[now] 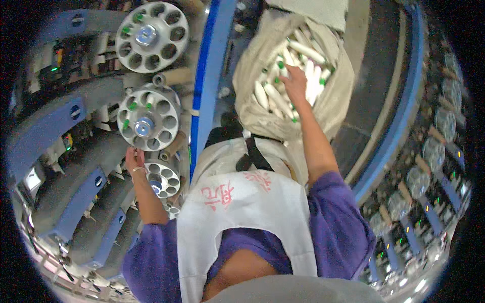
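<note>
Right hand deep in the bobbin sack, left hand up at the magazine wheel.

Right hand (294, 83) lies with fingers curled down among white bobbins (275, 96), whether pinching one I can't tell; they lie criss-cross under the palm, filling the cloth sack (336, 101). Left hand (134, 159), fingers loosely bent, grip unclear, touches the lower rim of the middle round magazine (148, 118), with a smaller magazine (162, 179) just beside its wrist.

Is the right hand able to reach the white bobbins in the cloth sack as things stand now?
Probably yes. The right hand already lies among the white bobbins, and the cloth sack gapes open at the top with nothing covering them.
</note>
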A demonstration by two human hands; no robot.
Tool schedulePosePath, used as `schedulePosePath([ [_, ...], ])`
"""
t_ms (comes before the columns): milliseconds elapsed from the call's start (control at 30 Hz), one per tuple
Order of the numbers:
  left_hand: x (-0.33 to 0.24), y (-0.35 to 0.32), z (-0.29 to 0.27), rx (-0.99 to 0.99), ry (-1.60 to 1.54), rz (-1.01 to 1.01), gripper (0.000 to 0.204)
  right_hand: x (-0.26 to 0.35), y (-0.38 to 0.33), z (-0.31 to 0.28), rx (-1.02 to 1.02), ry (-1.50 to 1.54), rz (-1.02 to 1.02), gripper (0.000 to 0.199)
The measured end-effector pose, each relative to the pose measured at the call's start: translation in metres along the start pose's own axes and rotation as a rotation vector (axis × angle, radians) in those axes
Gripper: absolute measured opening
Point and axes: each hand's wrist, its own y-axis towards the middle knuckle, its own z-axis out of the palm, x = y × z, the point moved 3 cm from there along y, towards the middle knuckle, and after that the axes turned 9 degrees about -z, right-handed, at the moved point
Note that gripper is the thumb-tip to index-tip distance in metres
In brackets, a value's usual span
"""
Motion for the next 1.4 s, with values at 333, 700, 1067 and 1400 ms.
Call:
schedulePosePath([
  [333, 0.067, -0.210, 0.297, 1.313, 0.734, 0.547, 0.051, 0.228, 0.061, 0.001, 0.982, 1.726, 0.529, 0.034],
  [700, -0.008, -0.048, 0.285, 0.667, -0.383, -0.027, 0.031, 0.035, 0.037, 0.079, 0.299, 1.723, 1.079, 0.016],
  [1067, 0.011, -0.061, 0.306, 0.634, -0.323, -0.048, 0.032, 0.170, 0.082, 0.149, 1.430, 1.306, -0.018, 0.039],
  [1400, 0.074, -0.068, 0.287, 0.457, 0.732, 1.123, 0.022, 0.200, 0.068, 0.127, 0.465, 1.318, -0.209, 0.032],
])
